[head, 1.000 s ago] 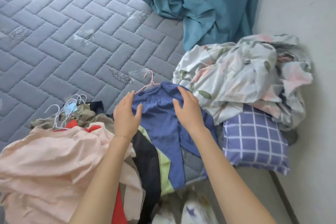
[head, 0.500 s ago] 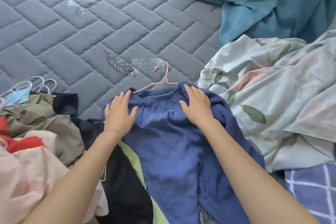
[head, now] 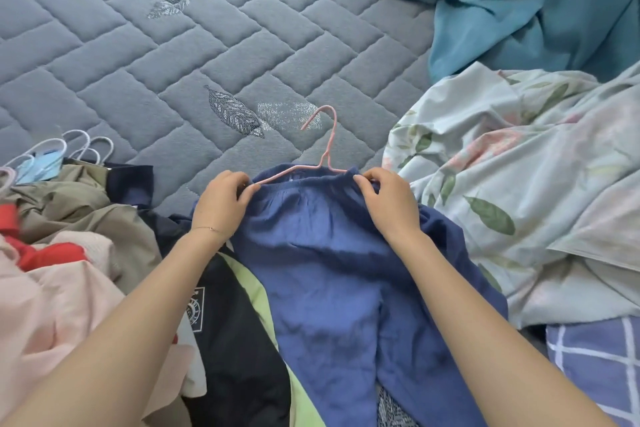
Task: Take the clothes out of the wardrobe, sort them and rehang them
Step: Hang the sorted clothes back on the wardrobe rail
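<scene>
A blue garment (head: 332, 274) lies flat on the grey quilted mattress (head: 145, 55), its gathered top edge pointing away from me. A pink wire hanger (head: 323, 146) sits in that top edge, hook lying on the mattress. My left hand (head: 221, 204) pinches the left end of the top edge where the hanger's arm runs. My right hand (head: 389, 204) grips the right end of the same edge. Left of it lies a pile of clothes: a black and lime piece (head: 239, 350), a peach one (head: 52, 308), an olive one (head: 69, 215), something red (head: 45, 255).
Several white and pale-blue hanger hooks (head: 69, 152) stick out of the pile at the far left. A floral sheet (head: 519, 184) is bunched on the right, a teal curtain (head: 519, 0) lies at the top right, and a checked pillow (head: 602, 367) sits at the lower right.
Both hands lay flat on the blue garment before; now their fingers have curled onto its top edge at either end. The view has come closer to the garment.
</scene>
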Demonstrator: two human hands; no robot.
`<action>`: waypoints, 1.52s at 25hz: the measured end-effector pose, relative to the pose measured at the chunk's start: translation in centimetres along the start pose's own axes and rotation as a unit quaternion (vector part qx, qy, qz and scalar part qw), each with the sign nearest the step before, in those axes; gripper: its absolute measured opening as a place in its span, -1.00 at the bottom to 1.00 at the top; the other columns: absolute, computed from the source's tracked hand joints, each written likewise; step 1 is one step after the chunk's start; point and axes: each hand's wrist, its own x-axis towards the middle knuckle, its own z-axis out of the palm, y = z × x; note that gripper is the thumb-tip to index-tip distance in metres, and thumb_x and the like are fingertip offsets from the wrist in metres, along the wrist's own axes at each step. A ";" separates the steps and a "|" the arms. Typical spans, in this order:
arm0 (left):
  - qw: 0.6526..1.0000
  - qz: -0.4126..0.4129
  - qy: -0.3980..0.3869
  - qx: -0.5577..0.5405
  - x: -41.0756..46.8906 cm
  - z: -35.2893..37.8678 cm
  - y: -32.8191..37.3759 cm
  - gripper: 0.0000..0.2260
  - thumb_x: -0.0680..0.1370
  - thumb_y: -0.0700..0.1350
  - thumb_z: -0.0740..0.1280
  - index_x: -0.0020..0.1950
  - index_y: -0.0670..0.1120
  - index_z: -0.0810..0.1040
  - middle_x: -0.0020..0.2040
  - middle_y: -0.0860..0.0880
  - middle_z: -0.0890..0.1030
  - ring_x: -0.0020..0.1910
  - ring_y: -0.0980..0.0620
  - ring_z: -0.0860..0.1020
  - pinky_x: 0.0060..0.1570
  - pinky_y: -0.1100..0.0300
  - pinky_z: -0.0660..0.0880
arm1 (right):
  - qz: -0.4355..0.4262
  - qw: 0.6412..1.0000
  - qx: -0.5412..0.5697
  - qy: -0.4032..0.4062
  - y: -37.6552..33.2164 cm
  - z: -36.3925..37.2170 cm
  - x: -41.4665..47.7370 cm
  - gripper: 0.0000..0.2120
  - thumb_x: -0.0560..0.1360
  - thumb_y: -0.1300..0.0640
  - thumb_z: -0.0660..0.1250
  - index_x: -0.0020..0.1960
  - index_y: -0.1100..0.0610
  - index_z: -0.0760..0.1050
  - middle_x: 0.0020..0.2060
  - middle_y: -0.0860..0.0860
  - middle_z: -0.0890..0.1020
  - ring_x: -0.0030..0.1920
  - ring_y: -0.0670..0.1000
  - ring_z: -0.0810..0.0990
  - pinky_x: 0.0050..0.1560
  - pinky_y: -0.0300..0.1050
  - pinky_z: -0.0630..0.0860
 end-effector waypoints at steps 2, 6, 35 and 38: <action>0.999 0.023 0.022 -0.020 -1.4 -1.6 1.4 -0.84 0.57 -0.11 0.34 -0.17 -0.14 0.52 -0.23 -0.09 0.51 -0.16 -0.13 0.47 -0.18 0.05 0.32 | 0.011 1.000 0.027 0.009 -1.5 -2.3 -1.5 -0.75 0.56 -0.09 0.27 -0.13 0.05 0.59 -0.19 -0.04 0.64 -0.08 0.07 0.56 -0.14 -0.04 0.42; 0.997 0.035 0.036 -0.067 -4.7 -5.4 5.2 -0.90 0.55 -0.13 0.38 -0.04 -0.15 0.63 -0.19 -0.01 0.57 -0.24 0.00 0.43 -0.17 0.14 0.32 | 0.008 0.999 0.017 0.026 -6.1 -8.7 -4.4 -0.77 0.54 -0.12 0.29 -0.16 0.00 0.60 -0.24 -0.13 0.63 -0.11 0.00 0.56 -0.14 -0.06 0.46; 0.931 -0.017 0.360 -0.049 -52.8 -38.9 30.3 -0.88 0.56 -0.07 0.38 0.04 -0.05 0.66 -0.04 0.07 0.64 -0.02 0.07 0.55 -0.01 0.22 0.44 | -0.289 0.950 0.107 -0.047 -28.3 -43.0 -39.3 -0.78 0.55 -0.13 0.28 -0.10 -0.03 0.62 -0.20 -0.16 0.64 -0.11 -0.14 0.55 -0.19 -0.18 0.37; 0.919 -0.044 0.391 -0.031 -58.9 -42.2 29.0 -0.86 0.57 -0.03 0.36 0.04 -0.03 0.65 -0.07 0.11 0.62 -0.05 0.10 0.54 -0.03 0.23 0.43 | -0.320 0.936 0.128 -0.077 -31.9 -42.1 -44.0 -0.78 0.55 -0.12 0.29 -0.12 -0.04 0.62 -0.27 -0.18 0.61 -0.15 -0.15 0.54 -0.26 -0.27 0.34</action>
